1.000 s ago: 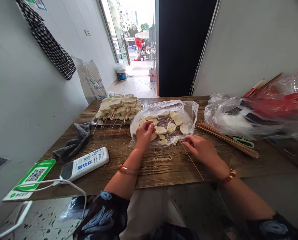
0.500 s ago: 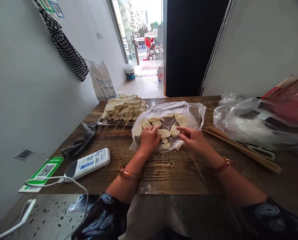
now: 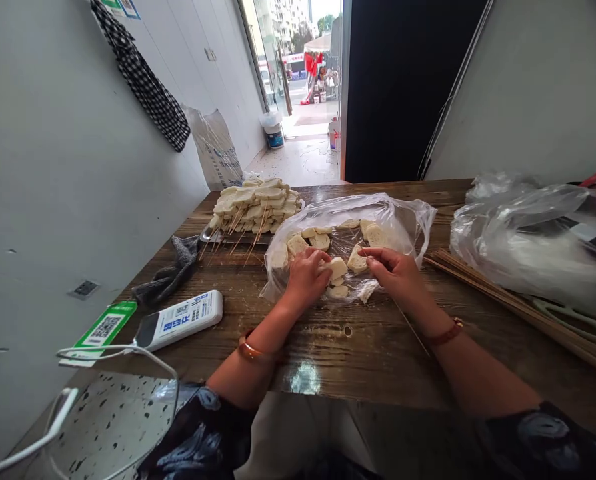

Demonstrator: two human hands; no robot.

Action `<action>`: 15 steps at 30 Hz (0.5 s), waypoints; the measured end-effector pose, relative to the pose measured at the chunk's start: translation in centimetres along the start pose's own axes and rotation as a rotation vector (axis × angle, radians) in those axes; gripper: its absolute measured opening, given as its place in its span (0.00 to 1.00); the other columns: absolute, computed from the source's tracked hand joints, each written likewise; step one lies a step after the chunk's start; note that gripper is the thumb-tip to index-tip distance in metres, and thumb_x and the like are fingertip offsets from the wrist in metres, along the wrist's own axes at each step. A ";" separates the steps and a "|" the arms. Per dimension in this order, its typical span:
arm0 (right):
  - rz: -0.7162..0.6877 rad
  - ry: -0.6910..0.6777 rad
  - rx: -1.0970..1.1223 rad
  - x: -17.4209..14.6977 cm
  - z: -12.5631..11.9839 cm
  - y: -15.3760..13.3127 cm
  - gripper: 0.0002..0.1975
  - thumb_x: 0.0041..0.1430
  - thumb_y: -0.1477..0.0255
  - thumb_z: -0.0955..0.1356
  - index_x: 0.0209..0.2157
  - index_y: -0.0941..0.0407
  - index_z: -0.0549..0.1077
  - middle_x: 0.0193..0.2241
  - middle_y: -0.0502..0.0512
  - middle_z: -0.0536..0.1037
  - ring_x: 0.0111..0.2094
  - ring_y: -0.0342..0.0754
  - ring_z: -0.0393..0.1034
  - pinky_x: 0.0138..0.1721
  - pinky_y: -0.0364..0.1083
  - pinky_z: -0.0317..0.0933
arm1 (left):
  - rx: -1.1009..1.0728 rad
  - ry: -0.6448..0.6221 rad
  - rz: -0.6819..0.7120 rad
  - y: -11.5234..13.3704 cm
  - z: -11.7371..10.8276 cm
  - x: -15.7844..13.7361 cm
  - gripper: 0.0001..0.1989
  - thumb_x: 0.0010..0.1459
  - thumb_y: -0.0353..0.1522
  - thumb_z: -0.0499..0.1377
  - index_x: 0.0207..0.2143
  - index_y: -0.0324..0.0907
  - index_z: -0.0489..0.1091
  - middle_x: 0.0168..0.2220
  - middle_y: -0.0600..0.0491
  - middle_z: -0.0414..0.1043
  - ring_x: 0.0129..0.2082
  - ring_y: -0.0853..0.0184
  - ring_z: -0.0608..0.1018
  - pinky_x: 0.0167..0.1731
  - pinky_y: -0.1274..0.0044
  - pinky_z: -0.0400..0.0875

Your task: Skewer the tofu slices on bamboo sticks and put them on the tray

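Slice (image 3: pixel 337 268) up over the near half of the bag (image 3: pixel 401 230), and I'm seeing the left hand (image 3: pixel 309 275) grasp it, so that's the nearer one. Its long axis looks roughly crosswise, left of the right hand's fingertips. Right hand (image 3: pixel 395 272) pinches a skewer (image 3: pixel 412 327), slanting off the bag's near right side; its tip I can't make out.

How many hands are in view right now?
2: the left hand on a pale slice over the plastic bag, and the right hand holding a skewer.
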State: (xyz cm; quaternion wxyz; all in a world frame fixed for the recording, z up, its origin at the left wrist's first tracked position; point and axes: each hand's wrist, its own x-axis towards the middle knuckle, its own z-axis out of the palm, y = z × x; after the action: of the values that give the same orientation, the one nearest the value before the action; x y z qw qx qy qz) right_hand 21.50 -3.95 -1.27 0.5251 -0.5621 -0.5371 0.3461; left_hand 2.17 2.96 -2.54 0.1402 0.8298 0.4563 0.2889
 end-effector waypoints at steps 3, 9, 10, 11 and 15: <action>-0.015 -0.023 0.004 -0.3 0.1 -0.4 0.20 0.55 0.65 0.65 0.43 0.62 0.78 0.18 0.44 0.59 0.20 0.39 0.49 0.21 0.41 0.44 | -0.151 0.002 -0.022 0.2 -0.2 -0.1 0.08 0.50 0.27 0.59 0.35 0.43 0.70 0.39 0.51 0.75 0.44 0.61 0.74 0.47 0.68 0.67; -0.047 -0.053 0.005 -1.0 0.2 -1.0 0.18 0.56 0.66 0.65 0.42 0.61 0.79 0.18 0.44 0.59 0.20 0.39 0.49 0.20 0.41 0.43 | -0.802 0.049 -0.277 0.1 -1.7 -0.1 0.14 0.51 0.36 0.64 0.40 0.42 0.69 0.32 0.54 0.76 0.31 0.68 0.76 0.31 0.76 0.69; -0.050 -0.063 0.002 -1.2 0.2 -1.2 0.18 0.56 0.66 0.65 0.42 0.61 0.79 0.18 0.45 0.60 0.20 0.39 0.49 0.20 0.41 0.44 | -0.942 0.056 -0.325 0.1 -1.9 0.0 0.17 0.49 0.38 0.65 0.40 0.42 0.69 0.31 0.54 0.76 0.29 0.69 0.76 0.29 0.78 0.68; -0.052 -0.077 -0.008 -1.4 0.3 -1.3 0.18 0.56 0.66 0.65 0.42 0.61 0.79 0.18 0.45 0.60 0.20 0.39 0.50 0.20 0.41 0.44 | -1.067 0.064 -0.372 0.0 -2.2 0.0 0.18 0.47 0.38 0.67 0.39 0.41 0.69 0.31 0.54 0.76 0.28 0.70 0.75 0.28 0.79 0.68; -0.066 -0.167 -0.085 -2.2 0.7 -1.5 0.17 0.57 0.67 0.65 0.44 0.59 0.79 0.18 0.46 0.63 0.19 0.39 0.51 0.20 0.41 0.46 | -1.336 0.103 -0.533 0.0 -2.8 0.2 0.22 0.40 0.37 0.71 0.37 0.38 0.71 0.30 0.54 0.75 0.26 0.72 0.75 0.26 0.81 0.68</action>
State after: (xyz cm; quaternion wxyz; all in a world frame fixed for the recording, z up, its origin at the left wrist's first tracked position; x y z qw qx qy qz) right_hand 20.07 -6.09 -0.34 0.4650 -0.5352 -0.6115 0.3514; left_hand 0.52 3.06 -0.27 0.6617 0.4128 0.3752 0.5010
